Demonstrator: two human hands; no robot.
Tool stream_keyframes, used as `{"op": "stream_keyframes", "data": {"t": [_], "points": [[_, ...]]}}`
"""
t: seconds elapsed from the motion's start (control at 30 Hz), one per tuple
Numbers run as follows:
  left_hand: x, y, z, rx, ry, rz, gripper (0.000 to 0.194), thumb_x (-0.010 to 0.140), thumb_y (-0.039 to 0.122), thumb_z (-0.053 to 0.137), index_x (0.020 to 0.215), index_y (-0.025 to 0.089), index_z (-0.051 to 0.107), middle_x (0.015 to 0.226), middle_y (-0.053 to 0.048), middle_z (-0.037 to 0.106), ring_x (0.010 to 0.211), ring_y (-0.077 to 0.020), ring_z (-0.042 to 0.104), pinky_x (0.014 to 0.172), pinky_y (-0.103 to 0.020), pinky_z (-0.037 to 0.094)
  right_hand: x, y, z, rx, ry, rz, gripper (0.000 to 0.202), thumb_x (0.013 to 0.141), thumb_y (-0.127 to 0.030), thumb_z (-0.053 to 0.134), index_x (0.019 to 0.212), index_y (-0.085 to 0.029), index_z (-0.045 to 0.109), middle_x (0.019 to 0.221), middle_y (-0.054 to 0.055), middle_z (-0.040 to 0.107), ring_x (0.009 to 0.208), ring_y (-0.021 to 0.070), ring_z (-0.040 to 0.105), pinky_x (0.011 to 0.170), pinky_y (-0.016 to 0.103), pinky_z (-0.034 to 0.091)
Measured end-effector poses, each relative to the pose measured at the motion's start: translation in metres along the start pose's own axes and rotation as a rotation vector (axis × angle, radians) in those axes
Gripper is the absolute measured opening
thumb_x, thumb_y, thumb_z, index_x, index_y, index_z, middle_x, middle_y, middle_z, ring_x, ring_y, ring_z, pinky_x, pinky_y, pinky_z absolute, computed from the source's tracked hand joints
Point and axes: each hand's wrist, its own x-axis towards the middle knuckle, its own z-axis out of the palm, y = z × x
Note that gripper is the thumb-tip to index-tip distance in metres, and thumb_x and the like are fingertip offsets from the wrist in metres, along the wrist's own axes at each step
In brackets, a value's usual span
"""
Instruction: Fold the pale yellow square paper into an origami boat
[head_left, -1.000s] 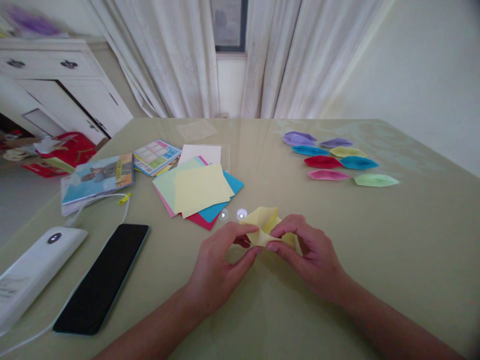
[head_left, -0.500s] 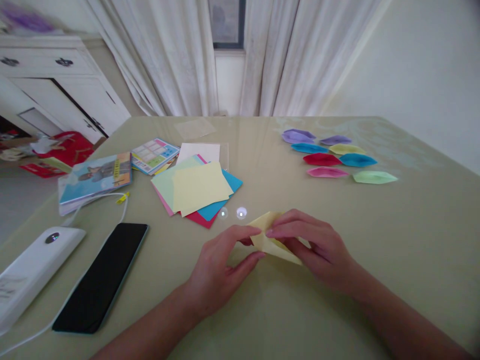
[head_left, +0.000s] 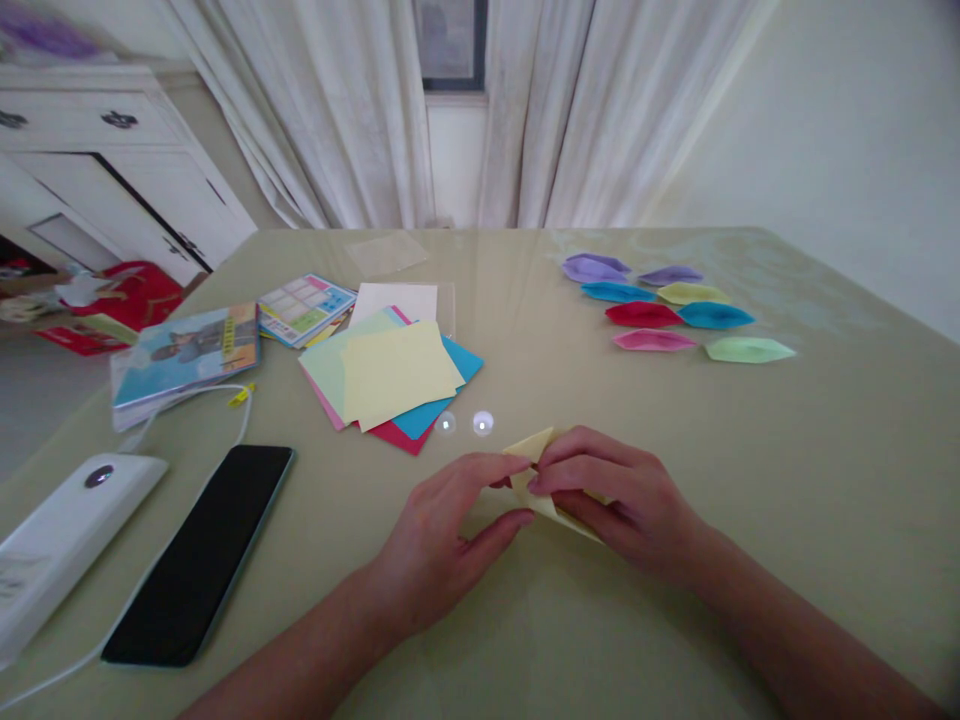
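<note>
**Two bare hands hold a folded piece of yellow paper above a pale green bench**

The folded yellow paper [head_left: 534, 444] is at the near middle of the bench [head_left: 750, 450], between the two hands. The left hand [head_left: 442, 530] is partly open, its forefinger at the upper left part of the paper and its thumb by the lower edge, with a gap between the two tips. The right hand [head_left: 630, 500] is curled round the other end, fingers bent over the paper and hiding much of it. How firmly each hand grips cannot be told.

Beyond the left hand lies a fanned stack of flat coloured sheets [head_left: 401, 375], pale yellow on top, with light green, blue, pink and red showing beneath. A white sheet [head_left: 397, 302] is just behind it, and a patterned card [head_left: 307, 308] is to its left. Farther left is a book [head_left: 187, 352] with a picture on its cover.

Near the left edge, a black phone [head_left: 202, 555] lies beside a white device [head_left: 71, 545] and a white cable [head_left: 247, 420] with a yellow tag.

At the far right, eight folded paper shapes [head_left: 641, 315] with pointed ends lie in loose pairs: purple, blue, yellow, red, pink and pale green. Behind the bench hang light curtains [head_left: 337, 110].
</note>
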Motion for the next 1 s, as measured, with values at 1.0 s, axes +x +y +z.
{"op": "stream_keyframes", "data": {"t": [1.0], "points": [[-0.005,-0.003,0.004,-0.044,-0.095,0.082,0.047,0.102,0.014,0.067,0.146,0.024,0.054,0.119,-0.007,0.077,0.109,-0.0172,0.074,0.099,-0.029,0.06,0.002,-0.011,-0.01,-0.488,-0.148,-0.206,0.016,0.108,-0.014,0.056,0.107,-0.021,0.07,0.079,0.002,0.073,0.067,0.015,0.067,0.061,0.027,0.048]]}}
